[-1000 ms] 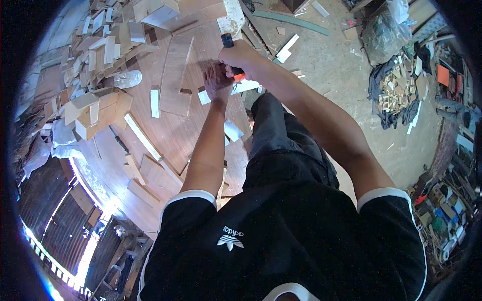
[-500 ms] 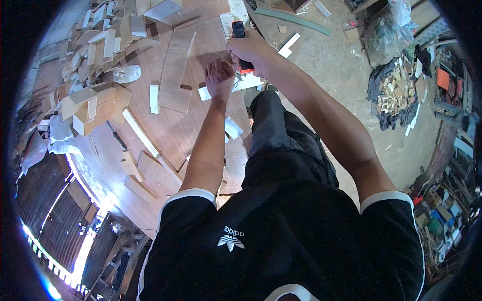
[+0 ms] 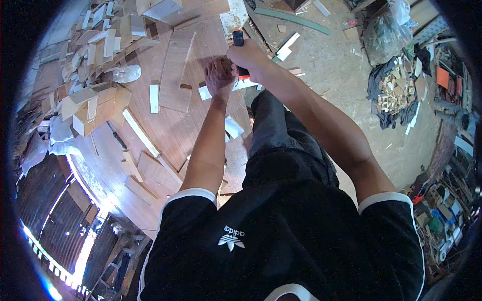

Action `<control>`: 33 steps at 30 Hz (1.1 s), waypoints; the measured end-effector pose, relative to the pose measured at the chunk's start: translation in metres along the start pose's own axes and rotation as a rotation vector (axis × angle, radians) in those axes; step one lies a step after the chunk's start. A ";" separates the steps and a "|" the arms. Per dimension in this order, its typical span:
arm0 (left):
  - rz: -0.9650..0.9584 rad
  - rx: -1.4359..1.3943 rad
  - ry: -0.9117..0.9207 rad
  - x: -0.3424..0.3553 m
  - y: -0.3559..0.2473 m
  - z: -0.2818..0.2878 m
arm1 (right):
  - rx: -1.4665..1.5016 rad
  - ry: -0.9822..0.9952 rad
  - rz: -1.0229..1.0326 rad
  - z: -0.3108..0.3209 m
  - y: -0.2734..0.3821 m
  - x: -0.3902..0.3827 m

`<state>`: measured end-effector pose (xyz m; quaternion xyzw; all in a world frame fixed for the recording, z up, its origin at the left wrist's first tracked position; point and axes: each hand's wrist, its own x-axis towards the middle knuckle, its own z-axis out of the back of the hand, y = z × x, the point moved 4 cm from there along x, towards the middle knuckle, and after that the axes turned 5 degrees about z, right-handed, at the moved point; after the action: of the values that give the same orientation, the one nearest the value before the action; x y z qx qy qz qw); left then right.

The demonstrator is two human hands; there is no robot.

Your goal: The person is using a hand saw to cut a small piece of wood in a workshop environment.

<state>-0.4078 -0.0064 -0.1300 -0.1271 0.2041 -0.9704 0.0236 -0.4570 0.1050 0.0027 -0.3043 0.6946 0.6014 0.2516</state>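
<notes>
My right hand (image 3: 247, 54) is wrapped round a power tool (image 3: 238, 38) with a black body and an orange-red lower part. Its exact kind cannot be made out. It stands at the right edge of the wooden worktable (image 3: 206, 40), above a white-faced strip of board (image 3: 205, 93). My left hand (image 3: 219, 78) lies flat beside the tool, fingers stretched forward and pressing down on or near that strip. My wrist and the tool cover part of the strip, and the tool's working end is hidden.
Plywood boards (image 3: 173, 70) and a pile of wood pieces (image 3: 103, 42) cover the table's left. A clear plastic bag (image 3: 127, 73) lies among them. White offcuts (image 3: 287, 47) and a green strip (image 3: 293, 21) are on the floor. Right, a dark sack (image 3: 396, 93) holds small scraps.
My right hand and the tool have shifted slightly toward me, and my forearm has dropped a little. More floor offcuts show past the table's edge. My left hand has stayed in place.
</notes>
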 end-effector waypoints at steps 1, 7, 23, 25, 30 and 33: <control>-0.026 -0.026 -0.062 0.001 -0.002 0.002 | 0.023 -0.019 0.039 0.001 -0.003 0.002; 0.058 -0.029 -0.022 -0.001 0.004 0.000 | 0.277 -0.110 -0.037 0.011 -0.016 -0.001; 0.043 -0.054 0.001 -0.003 0.001 0.005 | -0.136 0.188 0.059 0.005 0.000 -0.004; 0.062 -0.071 0.030 0.000 0.005 0.002 | -0.140 0.177 0.041 0.000 -0.001 0.002; -0.028 0.003 -0.015 -0.001 0.002 0.000 | 0.093 0.026 -0.074 -0.007 -0.001 0.008; -0.054 -0.047 -0.138 -0.005 -0.003 0.012 | 0.123 0.098 -0.050 -0.012 0.003 0.004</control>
<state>-0.4001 -0.0077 -0.1193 -0.1998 0.2211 -0.9545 0.0083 -0.4617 0.0933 0.0030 -0.3343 0.7340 0.5355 0.2506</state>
